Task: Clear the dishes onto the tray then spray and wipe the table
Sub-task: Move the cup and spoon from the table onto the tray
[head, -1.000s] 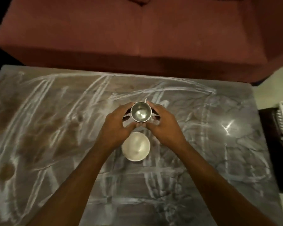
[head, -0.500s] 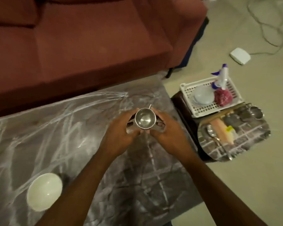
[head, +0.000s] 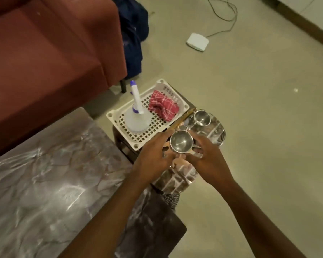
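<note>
A steel cup (head: pixel 181 141) is held between my left hand (head: pixel 153 159) and my right hand (head: pixel 209 161), both with fingers curled round it and what looks like a steel saucer under it. The cup hangs just above the shiny patterned tray (head: pixel 215 134) to the right of the marble table (head: pixel 50 175). A second steel cup (head: pixel 202 117) stands at the tray's far end, with a spoon beside it. The white slotted basket (head: pixel 153 130) behind the tray holds a spray bottle (head: pixel 137 116) and a red checked cloth (head: pixel 163 106).
A red sofa (head: pixel 45 53) runs along the far side of the table. A dark blue bag (head: pixel 133 40) leans by the sofa's end. A white box (head: pixel 197 41) with a cable lies on the floor beyond. Tray and basket sit on a dark stool.
My hands carried the steel cup from over the table's middle rightwards to above the tray. The view swung right, and the white bowl on the table has gone out of view.
</note>
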